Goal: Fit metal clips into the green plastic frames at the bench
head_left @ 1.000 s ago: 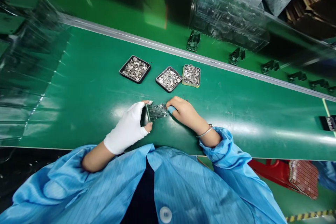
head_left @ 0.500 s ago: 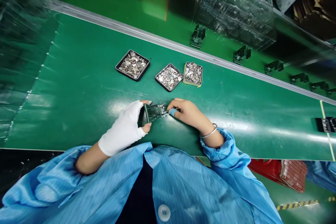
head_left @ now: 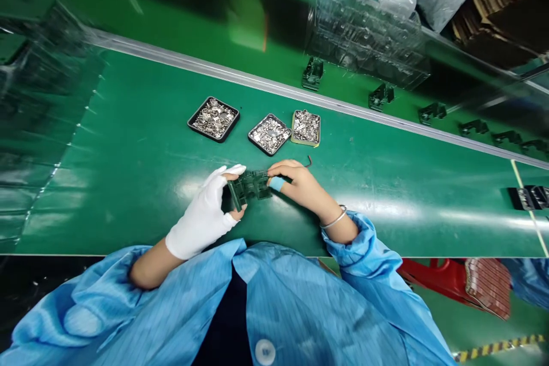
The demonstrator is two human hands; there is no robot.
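Note:
In a white fingerless glove, my left hand (head_left: pixel 203 209) grips the left end of a dark green plastic housing (head_left: pixel 251 186), with fingers and thumb on opposite edges. My right hand (head_left: pixel 298 183), with a blue wrap on one finger, closes on the housing's right end. Whether a small part is also pinched in its fingertips is hidden. A thin dark bent piece (head_left: pixel 309 161) shows just beyond the right knuckles; I cannot tell if the hand holds it. Past the hands lie three shallow trays of small shiny metal parts: a left tray (head_left: pixel 222 138), a middle tray (head_left: pixel 270 153) and a right tray (head_left: pixel 318 131).
A metal rail (head_left: pixel 206 70) crosses behind the trays. Several similar housings (head_left: pixel 381 97) stand beyond it, near a stack of clear plastic trays (head_left: pixel 364 34). Black parts (head_left: pixel 521 198) lie far right by a pale strip. Clear plastic sheeting (head_left: pixel 43 126) covers the left side.
The housing has been turned in my hands, so another face shows. My right fingers now overlap its right end. The bent piece has come into sight. The whole view has shifted slightly.

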